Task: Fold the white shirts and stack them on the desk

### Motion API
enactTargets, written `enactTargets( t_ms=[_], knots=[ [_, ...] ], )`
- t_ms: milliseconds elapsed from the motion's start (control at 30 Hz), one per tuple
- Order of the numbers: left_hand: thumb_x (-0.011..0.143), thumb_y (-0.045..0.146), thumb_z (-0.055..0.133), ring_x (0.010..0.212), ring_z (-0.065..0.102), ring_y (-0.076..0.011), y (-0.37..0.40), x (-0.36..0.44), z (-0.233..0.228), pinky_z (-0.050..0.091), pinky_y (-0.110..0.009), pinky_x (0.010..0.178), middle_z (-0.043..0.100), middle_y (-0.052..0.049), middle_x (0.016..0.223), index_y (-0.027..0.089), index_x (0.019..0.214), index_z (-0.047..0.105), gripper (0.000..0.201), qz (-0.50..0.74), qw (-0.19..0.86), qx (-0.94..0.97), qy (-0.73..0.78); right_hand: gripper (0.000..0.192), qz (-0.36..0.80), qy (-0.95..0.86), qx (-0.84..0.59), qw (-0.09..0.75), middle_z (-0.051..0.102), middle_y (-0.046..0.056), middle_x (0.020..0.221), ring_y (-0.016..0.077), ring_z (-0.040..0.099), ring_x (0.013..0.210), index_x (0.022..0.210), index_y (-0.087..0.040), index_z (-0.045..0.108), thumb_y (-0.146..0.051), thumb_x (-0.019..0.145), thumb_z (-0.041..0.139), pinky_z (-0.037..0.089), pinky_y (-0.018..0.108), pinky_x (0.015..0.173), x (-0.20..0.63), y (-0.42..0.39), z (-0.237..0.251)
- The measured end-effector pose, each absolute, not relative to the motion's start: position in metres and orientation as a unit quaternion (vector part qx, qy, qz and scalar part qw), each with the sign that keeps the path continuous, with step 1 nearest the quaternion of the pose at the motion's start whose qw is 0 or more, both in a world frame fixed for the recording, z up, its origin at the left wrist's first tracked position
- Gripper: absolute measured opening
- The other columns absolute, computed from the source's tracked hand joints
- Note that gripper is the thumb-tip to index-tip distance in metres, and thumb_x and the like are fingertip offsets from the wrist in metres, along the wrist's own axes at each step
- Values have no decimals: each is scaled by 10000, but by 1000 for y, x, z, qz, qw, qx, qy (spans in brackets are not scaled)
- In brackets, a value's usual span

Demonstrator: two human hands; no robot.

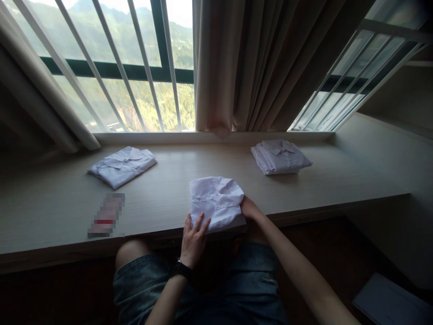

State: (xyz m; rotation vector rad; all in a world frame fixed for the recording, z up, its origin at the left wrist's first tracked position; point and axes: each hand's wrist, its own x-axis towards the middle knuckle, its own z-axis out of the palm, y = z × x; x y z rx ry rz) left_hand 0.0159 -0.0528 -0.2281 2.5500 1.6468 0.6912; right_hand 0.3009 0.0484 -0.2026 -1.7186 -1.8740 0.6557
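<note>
The white collared shirt (216, 201), already folded into a compact square, lay at the near edge of the pale wooden worktop (176, 180), with the left hand (193, 239) pressed flat and open on its front corner and the right hand (249, 208) cupped loosely against its right side, gripping nothing. Two more folded white shirts, one to the left (122, 166) and one to the right (280, 156), rested farther back near the window, so the folding looked largely done, only smoothing left.

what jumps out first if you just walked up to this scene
First, the folded white shirt at the near edge of the pale wooden ledge, with the left hand flat on its near corner and the right hand at its right side. Then a single folded shirt far left and a small stack of folded shirts far right, below the barred window and brown curtain.
</note>
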Motion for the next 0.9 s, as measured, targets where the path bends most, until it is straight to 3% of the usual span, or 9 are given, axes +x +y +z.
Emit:
enactTargets(
  t_ms=[100,233,333,467,700,900],
  knots=[
    [823,42,566,1501,247,-380,-52,17,-230,352,-618,1159,442,0,1562,362,1429,543,686,227,15,812,537,292,290,-618,-686,253,746,122,1063,264,685,998,1025,-172,753,-280,874,527,516,339,878,312,37,-197],
    [836,73,579,1431,358,-375,-52,20,-231,376,-590,1134,469,-5,1542,362,1403,572,637,232,19,804,548,395,332,-566,-695,294,756,84,884,227,699,837,982,-173,751,-445,926,470,540,305,775,315,14,-205],
    [825,102,605,1297,482,-357,-53,21,-231,444,-548,1062,554,-42,1457,329,1336,632,560,241,23,790,562,432,348,-533,-699,327,750,80,880,237,696,854,988,-172,742,-545,874,558,543,308,778,306,6,-211],
    [804,126,620,1173,548,-307,-55,21,-229,474,-490,1033,610,-91,1335,273,1277,661,497,271,25,780,564,406,314,-538,-716,314,745,108,919,261,697,905,996,-156,733,-505,793,685,541,325,822,292,10,-213],
    [823,178,624,1070,575,-297,-77,19,-213,515,-459,956,619,-93,1275,271,1237,663,426,267,21,748,608,347,336,-576,-677,312,742,106,1053,260,691,973,1078,-172,718,-362,789,679,539,338,866,264,34,-216],
    [873,206,613,1131,572,-303,-103,43,-218,513,-484,1006,584,-134,1307,229,1303,615,431,289,41,731,617,355,445,-622,-556,325,735,89,1106,213,677,966,1093,-125,701,-278,777,650,536,284,824,244,85,-193]
  ],
)
